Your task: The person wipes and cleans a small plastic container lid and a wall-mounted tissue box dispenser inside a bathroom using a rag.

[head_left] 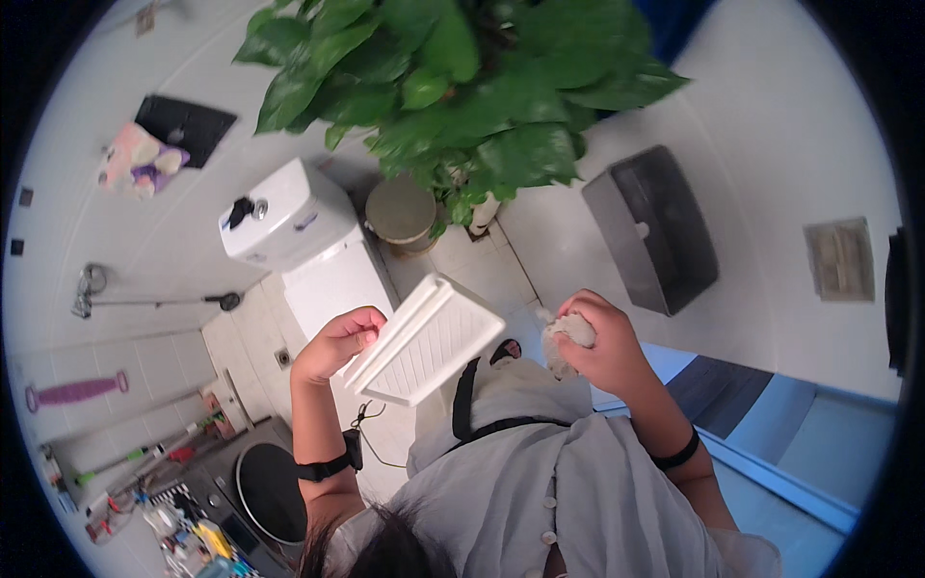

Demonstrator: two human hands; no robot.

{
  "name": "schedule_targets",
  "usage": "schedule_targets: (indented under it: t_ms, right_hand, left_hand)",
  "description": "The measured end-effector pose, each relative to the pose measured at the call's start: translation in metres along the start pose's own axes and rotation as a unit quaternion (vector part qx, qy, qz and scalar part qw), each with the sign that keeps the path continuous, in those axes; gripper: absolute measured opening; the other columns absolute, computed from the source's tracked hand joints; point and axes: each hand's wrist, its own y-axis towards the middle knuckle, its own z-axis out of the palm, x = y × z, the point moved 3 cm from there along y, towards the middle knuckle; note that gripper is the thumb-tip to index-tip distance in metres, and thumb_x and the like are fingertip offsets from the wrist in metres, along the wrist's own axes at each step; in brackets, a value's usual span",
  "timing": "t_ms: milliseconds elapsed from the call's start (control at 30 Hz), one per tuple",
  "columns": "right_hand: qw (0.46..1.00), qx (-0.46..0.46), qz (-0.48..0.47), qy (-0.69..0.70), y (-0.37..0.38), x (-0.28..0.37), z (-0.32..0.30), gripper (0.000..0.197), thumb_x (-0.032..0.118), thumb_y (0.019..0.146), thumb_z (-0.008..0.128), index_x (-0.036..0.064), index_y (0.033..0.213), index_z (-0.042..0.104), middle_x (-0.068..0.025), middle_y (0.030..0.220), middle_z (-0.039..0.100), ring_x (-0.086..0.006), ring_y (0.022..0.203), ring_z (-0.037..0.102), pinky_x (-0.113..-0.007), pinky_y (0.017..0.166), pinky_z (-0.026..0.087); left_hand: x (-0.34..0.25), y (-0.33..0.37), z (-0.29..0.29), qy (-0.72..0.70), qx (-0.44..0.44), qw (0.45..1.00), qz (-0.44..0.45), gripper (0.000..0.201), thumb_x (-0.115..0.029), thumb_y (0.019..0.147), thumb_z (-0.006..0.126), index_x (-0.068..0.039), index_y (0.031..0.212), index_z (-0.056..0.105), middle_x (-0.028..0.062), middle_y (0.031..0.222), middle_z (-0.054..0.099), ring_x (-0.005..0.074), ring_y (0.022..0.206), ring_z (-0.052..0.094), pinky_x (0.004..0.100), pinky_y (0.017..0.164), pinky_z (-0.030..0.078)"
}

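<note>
You are holding a white ribbed tray (pixel 424 342) in front of your chest, with a crumpled cloth (pixel 568 337) beside it.

Your left hand (pixel 339 342) is gripping the tray by its left edge, fingers closed around the rim, and is tilting it so the ribbed face is turning toward you. Your right hand (pixel 597 337) is closing into a fist around the pale cloth, just beside the tray's right corner without touching it. Below them a white toilet (pixel 299 236) is standing on the tiled floor, and a leafy green plant (pixel 462 87) is spreading above it.
</note>
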Motion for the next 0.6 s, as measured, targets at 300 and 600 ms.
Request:
schedule_targets:
  t_ms: [300,600]
  right_hand:
    - [0.993,-0.093,-0.040,-0.059,-0.053,0.014,-0.056,0.044,0.031,0.077,0.075,0.0056,0.113,0.065,-0.0134,0.088,0.063,-0.0311,0.079,0.063,-0.035,0.071,0.050]
    - [0.960,-0.253,0.099,-0.071,-0.100,0.001,-0.090,0.025,0.026,0.079,0.070,0.0028,0.088,0.064,-0.0155,0.073,0.064,-0.0324,0.065,0.062,-0.037,0.059,0.048]
  left_hand:
    - [-0.119,0.078,0.101,0.186,0.234,0.954,0.026,0.012,-0.011,0.096,0.054,-0.003,0.102,0.059,-0.0034,0.093,0.057,0.0061,0.087,0.050,0.0221,0.078,0.042]
    - [-0.172,0.167,0.194,0.229,0.256,0.938,0.046,0.031,-0.012,0.092,0.059,-0.002,0.122,0.059,0.0014,0.099,0.063,0.0105,0.091,0.058,0.0239,0.082,0.045]
